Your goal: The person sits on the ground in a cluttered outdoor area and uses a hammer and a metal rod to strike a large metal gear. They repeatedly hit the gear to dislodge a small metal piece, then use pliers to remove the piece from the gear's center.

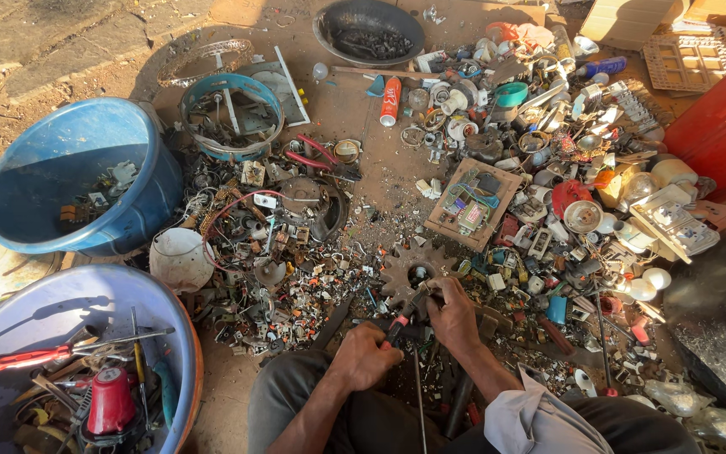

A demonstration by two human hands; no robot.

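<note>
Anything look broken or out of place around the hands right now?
Most of it: the ground is strewn with broken electrical scrap. By the right hand lies a rusty toothed gear. Farther off lies a stripped circuit board on a wooden panel. The left hand grips a red-handled tool.

A blue bucket [77,172] is sitting at the left beside a white bowl [180,259]. A dark pan [369,29] is lying up top, an orange spray can [390,101] below it, a red container [720,126] standing at the right.
</note>
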